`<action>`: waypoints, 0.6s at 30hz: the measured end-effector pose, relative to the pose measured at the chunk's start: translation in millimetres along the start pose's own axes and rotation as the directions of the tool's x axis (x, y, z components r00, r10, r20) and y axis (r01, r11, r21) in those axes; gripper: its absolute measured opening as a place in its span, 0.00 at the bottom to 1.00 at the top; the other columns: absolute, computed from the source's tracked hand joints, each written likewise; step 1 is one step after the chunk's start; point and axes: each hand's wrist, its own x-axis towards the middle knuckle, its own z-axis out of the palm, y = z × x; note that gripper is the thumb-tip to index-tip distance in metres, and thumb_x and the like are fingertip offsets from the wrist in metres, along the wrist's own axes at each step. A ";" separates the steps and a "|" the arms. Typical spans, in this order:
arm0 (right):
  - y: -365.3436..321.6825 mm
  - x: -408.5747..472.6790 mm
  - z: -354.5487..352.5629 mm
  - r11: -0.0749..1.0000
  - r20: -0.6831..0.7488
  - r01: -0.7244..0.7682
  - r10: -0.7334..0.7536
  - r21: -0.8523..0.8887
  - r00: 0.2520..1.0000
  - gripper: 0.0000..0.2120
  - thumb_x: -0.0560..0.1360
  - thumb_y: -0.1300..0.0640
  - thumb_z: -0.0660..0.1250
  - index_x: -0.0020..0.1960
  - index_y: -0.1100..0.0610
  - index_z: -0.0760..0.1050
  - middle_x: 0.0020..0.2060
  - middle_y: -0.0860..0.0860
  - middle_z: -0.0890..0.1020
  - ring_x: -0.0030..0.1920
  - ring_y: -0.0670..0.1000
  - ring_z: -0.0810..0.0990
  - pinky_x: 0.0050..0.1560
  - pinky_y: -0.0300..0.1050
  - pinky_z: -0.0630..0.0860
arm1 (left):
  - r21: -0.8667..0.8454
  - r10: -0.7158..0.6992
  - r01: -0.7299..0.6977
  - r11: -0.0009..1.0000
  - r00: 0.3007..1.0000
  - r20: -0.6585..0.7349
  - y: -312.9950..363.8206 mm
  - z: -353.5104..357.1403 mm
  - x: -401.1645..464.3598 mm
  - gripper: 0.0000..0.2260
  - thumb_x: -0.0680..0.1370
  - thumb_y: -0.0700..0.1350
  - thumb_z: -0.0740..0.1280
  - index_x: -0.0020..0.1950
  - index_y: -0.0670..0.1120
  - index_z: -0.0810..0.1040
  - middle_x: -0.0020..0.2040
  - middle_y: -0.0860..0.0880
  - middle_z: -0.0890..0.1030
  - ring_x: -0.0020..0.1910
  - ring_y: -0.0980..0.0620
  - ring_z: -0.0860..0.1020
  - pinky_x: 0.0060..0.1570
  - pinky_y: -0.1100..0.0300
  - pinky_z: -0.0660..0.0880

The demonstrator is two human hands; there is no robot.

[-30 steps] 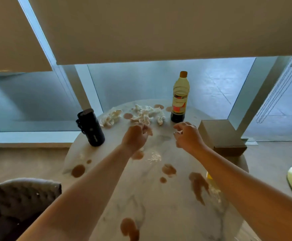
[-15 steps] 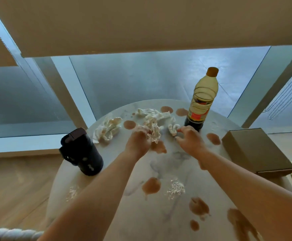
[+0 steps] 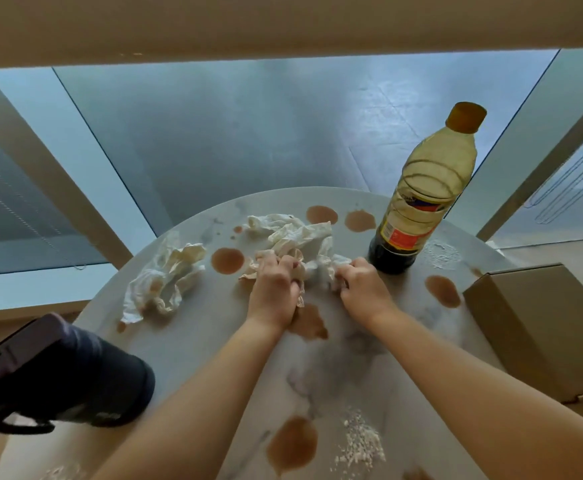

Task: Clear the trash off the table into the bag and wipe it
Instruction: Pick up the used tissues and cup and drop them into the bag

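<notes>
While both arms reach out over the round marble surface (image 3: 214, 344), the left hand (image 3: 274, 289) has its fingers curled around a stained clump of crumpled tissues (image 3: 300, 240) near the far edge, and the right hand (image 3: 361, 284) pinches the same heap from its other side. A second wad of tissue (image 3: 163, 277) lies apart to the left, untouched. Brown spills (image 3: 227, 259) dot the marble all over (one smear sits right under the left wrist), and a scatter of white crumbs (image 3: 361, 441) lies near the front, beside a brown puddle (image 3: 293, 443). Just right of the hands stands an upright plastic bottle (image 3: 425, 199) with an orange cap and a little dark liquid at its base. A cardboard box (image 3: 543, 323) sits at the right edge, a dark lidded mug (image 3: 65, 375) at the left.
</notes>
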 end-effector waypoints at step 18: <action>13.9 -75.3 -30.6 0.981 -0.218 0.154 -0.126 0.115 0.968 0.04 0.70 0.70 0.64 0.40 0.68 0.77 0.39 0.62 0.76 0.42 0.60 0.75 0.41 0.41 0.66 | -0.023 0.190 -0.200 0.980 0.956 -0.222 47.9 -39.6 -74.5 0.08 0.70 0.30 0.70 0.47 0.38 0.79 0.46 0.40 0.77 0.46 0.44 0.77 0.51 0.71 0.68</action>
